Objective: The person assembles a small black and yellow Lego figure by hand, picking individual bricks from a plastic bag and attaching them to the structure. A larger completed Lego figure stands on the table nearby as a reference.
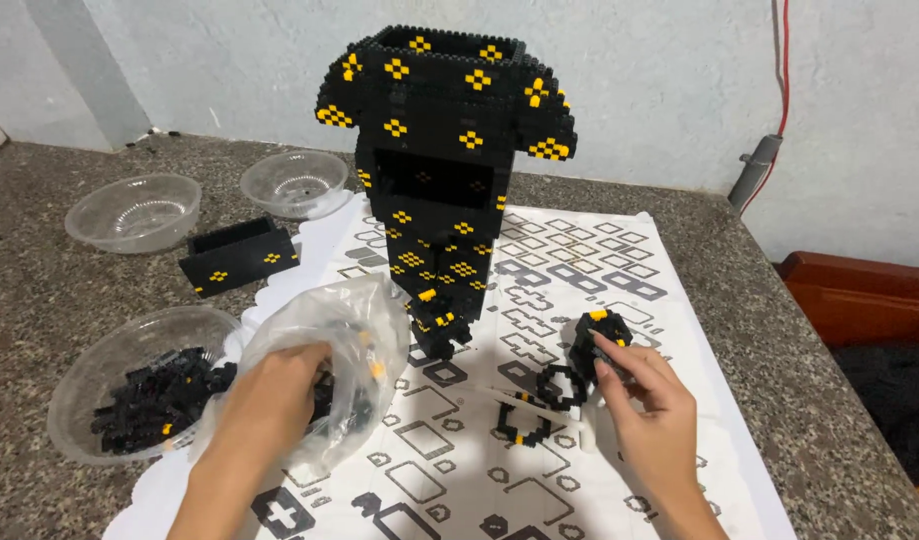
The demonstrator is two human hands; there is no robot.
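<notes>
Left hand (279, 385) reaches into a clear bag (344, 340) of black bricks, grip hidden. Right hand (644, 400) pinches a black block (594, 345) over the patterned sheet (579, 250). A bowl (129, 385) on the worktop (39, 280) holds more bricks.

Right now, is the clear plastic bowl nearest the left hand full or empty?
Partly full: the clear plastic bowl holds a heap of small black and yellow bricks, not up to its rim.

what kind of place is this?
Likely a home hobby spot: a speckled stone counter against a plain wall, a large black-and-yellow brick model on a printed sheet, and plastic bowls of loose bricks.
</notes>
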